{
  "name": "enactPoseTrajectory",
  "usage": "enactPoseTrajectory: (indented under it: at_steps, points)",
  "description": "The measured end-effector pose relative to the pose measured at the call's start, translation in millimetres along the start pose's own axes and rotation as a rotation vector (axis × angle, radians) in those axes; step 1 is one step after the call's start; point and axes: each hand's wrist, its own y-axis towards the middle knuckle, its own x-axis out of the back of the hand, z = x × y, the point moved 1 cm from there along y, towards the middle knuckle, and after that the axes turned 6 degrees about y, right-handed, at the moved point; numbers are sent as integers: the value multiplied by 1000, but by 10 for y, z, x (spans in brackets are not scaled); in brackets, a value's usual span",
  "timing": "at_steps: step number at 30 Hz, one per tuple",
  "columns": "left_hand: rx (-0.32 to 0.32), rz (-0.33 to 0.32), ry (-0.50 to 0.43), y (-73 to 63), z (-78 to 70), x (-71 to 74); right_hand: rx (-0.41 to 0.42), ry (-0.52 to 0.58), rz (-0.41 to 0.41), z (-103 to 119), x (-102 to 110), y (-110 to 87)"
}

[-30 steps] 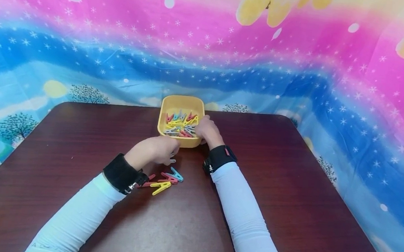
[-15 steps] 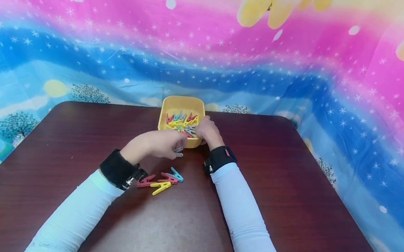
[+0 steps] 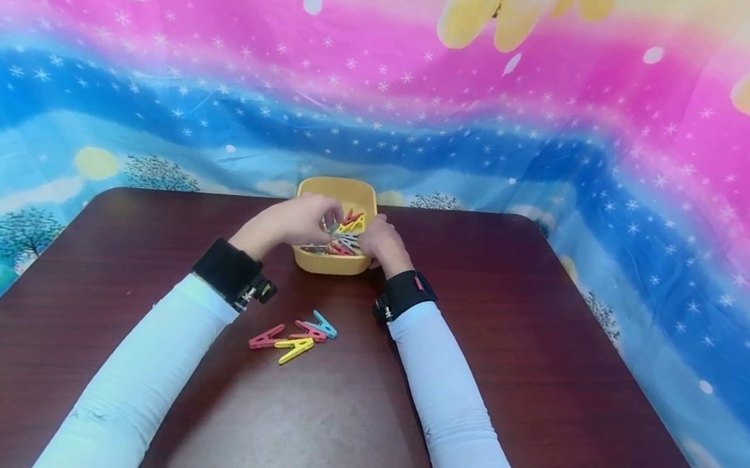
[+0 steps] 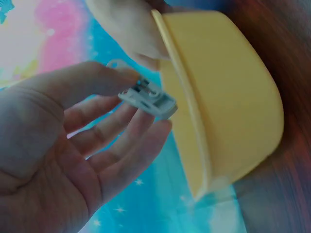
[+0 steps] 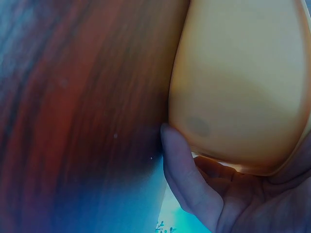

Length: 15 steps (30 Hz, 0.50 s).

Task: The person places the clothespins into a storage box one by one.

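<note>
My left hand [image 3: 290, 221] is over the left part of a yellow plastic bin [image 3: 331, 264]. It pinches a grey clothespin [image 4: 153, 99] between thumb and fingers, seen close to the bin's rim in the left wrist view. Inside the bin lie several clothespins [image 3: 351, 224] in red, yellow, blue and grey, partly hidden by the left hand. At the bin's right side my right hand [image 3: 384, 242] grips its wall. The right wrist view shows the right thumb [image 5: 182, 165] low against the bin's outer wall.
Nearer on the dark wooden table [image 3: 505, 370] lie loose clothespins: a yellow one [image 3: 297, 348], a blue one [image 3: 326, 326] and two red ones, one at the left [image 3: 266, 337]. A patterned cloth [image 3: 376, 97] hangs behind the table's far edge.
My left hand has lifted from the front of the bin and moved forward over it, carrying the grey clothespin. The right hand stays at the bin's right side.
</note>
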Motion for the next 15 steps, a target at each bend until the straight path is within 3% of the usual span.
enactPoseTrajectory:
  at_steps: [6, 15]
  points:
    - [89, -23, -9, 134, 127, -40, 0, 3, 1, 16, -27, 12]
    - [135, 39, 45, 386, 127, -216, -9, -14, 14, 24, 16, -12]
